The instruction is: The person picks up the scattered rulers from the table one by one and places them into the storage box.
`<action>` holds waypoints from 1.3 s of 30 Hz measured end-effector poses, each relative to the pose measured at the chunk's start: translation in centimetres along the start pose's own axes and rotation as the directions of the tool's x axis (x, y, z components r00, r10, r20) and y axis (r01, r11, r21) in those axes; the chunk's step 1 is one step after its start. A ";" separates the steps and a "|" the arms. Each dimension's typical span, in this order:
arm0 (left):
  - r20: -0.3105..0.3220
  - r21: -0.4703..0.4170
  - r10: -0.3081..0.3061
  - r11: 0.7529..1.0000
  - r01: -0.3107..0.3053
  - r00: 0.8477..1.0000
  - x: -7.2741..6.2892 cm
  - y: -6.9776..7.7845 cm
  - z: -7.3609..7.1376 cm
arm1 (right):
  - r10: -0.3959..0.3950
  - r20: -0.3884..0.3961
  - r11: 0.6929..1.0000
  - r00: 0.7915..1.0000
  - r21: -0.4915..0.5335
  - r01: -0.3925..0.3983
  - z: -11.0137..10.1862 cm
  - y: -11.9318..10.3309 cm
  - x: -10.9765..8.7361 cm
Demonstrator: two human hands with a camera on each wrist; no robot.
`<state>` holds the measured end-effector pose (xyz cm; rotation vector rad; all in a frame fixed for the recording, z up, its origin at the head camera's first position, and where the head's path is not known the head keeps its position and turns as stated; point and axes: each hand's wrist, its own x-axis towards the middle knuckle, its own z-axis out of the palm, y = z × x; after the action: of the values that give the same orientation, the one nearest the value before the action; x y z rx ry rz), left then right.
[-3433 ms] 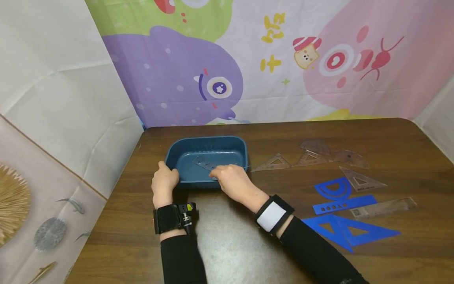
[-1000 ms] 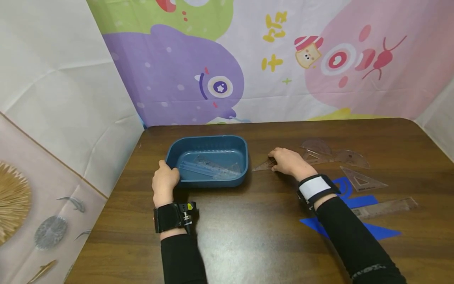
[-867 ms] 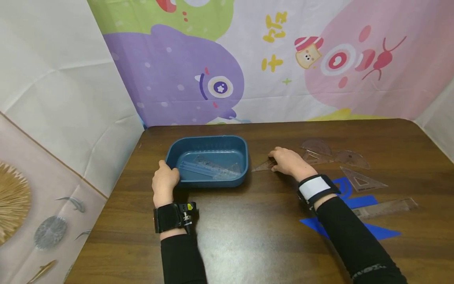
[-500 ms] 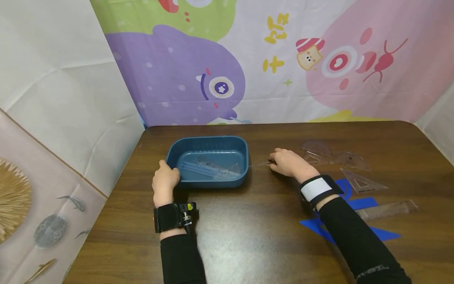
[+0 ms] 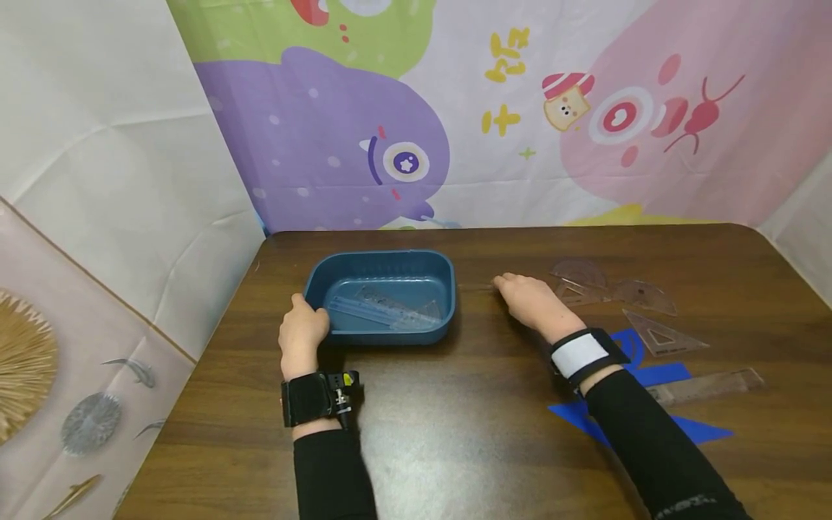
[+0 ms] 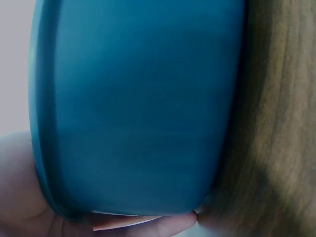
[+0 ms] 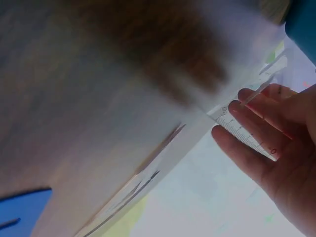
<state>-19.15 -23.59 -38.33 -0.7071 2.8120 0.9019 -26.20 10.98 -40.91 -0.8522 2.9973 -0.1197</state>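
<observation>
My left hand (image 5: 302, 328) grips the left front corner of a dark blue plastic basin (image 5: 390, 337). In the left wrist view the basin's outer wall (image 6: 143, 108) fills most of the picture, with the hand (image 6: 19, 182) at its rim. Clear rulers (image 5: 367, 310) and a clear triangular piece (image 5: 429, 310) lie inside it. To the right of the basin, my right hand (image 5: 533, 303) pinches a clear set square, seen with its scale marks (image 7: 242, 133) between the fingers in the right wrist view. From the head it is barely visible, tilted up off the table.
Right of the right hand lie clear protractors (image 5: 646, 295), clear set squares (image 5: 663, 334) and a clear ruler (image 5: 715, 384). A blue protractor (image 5: 633, 345), blue ruler (image 5: 669, 373) and blue set squares (image 5: 702, 430) are partly behind the right forearm. A printed cloth (image 5: 455, 144) hangs behind the table.
The right hand left the basin, where a clear ruler now lies with others, and took hold of a clear set square on the table, tilting it up. The left hand stays on the basin.
</observation>
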 end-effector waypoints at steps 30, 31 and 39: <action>-0.014 -0.002 -0.003 1.000 0.003 1.000 0.1 -0.2 0.2 | -0.356 -0.565 0.930 0.744 -0.138 0.340 -1.4 -8.3 -0.8; -0.014 -0.004 -0.004 1.000 0.004 1.000 0.1 -0.2 0.2 | -0.368 -0.563 0.925 0.740 -0.144 0.351 -1.3 -8.5 -0.8; -0.020 -0.009 -0.006 1.000 0.006 1.000 0.1 -0.2 0.2 | -0.412 -0.470 0.910 0.780 -0.171 0.378 -0.4 -9.5 -1.0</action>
<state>-19.20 -23.63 -38.65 -0.7290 2.8235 0.9125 -20.41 3.43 -39.74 -1.6975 3.2224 -0.2886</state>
